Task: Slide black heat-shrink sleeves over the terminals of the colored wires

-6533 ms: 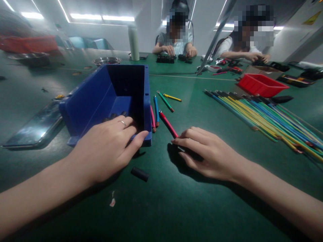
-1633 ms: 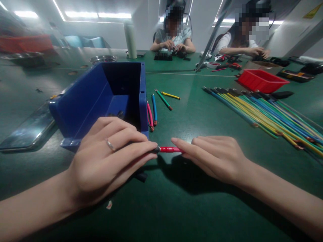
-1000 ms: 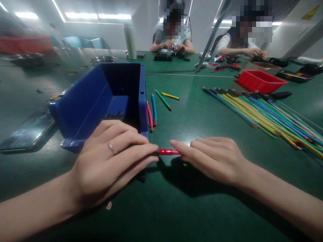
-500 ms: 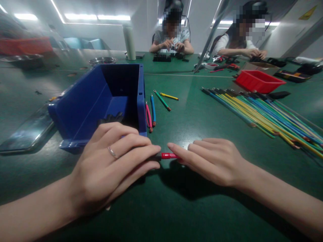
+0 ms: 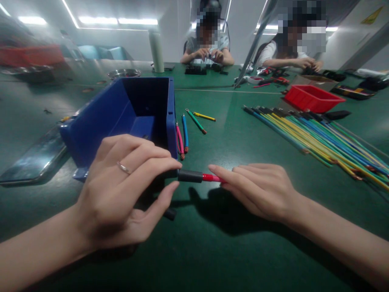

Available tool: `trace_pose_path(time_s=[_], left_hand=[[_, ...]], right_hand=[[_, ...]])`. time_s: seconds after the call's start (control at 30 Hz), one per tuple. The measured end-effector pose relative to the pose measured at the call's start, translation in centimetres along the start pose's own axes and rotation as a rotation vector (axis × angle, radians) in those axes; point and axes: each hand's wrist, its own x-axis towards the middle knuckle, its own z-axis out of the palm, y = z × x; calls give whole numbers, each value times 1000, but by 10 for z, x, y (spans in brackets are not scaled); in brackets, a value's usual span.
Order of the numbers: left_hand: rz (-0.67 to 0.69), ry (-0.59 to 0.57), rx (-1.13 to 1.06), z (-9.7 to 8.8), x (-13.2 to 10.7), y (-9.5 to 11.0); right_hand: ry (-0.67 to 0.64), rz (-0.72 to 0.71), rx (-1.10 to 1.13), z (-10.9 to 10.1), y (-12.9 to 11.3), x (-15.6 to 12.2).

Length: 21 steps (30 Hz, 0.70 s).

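Note:
Above the green table, my right hand (image 5: pixel 264 190) pinches a thin red cable (image 5: pixel 218 178) between thumb and index finger. Over the cable's left end sits a black sleeve (image 5: pixel 190 175), held roughly level. My left hand (image 5: pixel 124 194), wearing a ring, is at the sleeve's left end, thumb and index finger parted around it. Below the left thumb a second black tube (image 5: pixel 170 213) pokes out; I cannot tell whether the hidden fingers hold it or it lies on the table. Directly behind the left hand stands a blue bin (image 5: pixel 100 121).
Short cable pieces, including a blue one (image 5: pixel 185 134) and a green one (image 5: pixel 196 121), lie right of the bin. A row of long coloured cables (image 5: pixel 316 138) and a red tray (image 5: pixel 314 98) are at right. A phone (image 5: pixel 33 158) lies left. Two people sit across the table.
My left thumb and index finger have parted, and the left hand has drawn back left, exposing the black sleeve. The red cable and right hand have risen slightly. The second black tube has come into view.

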Motion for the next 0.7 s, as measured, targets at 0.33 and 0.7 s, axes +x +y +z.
trace_pose_path(time_s=[0.33, 0.7], left_hand=[[3, -16, -38, 1, 0, -3], [24, -3, -65, 4, 1, -2]], right_hand=[[-30, -2, 13, -1, 2, -1], [-24, -30, 26, -3, 1, 1]])
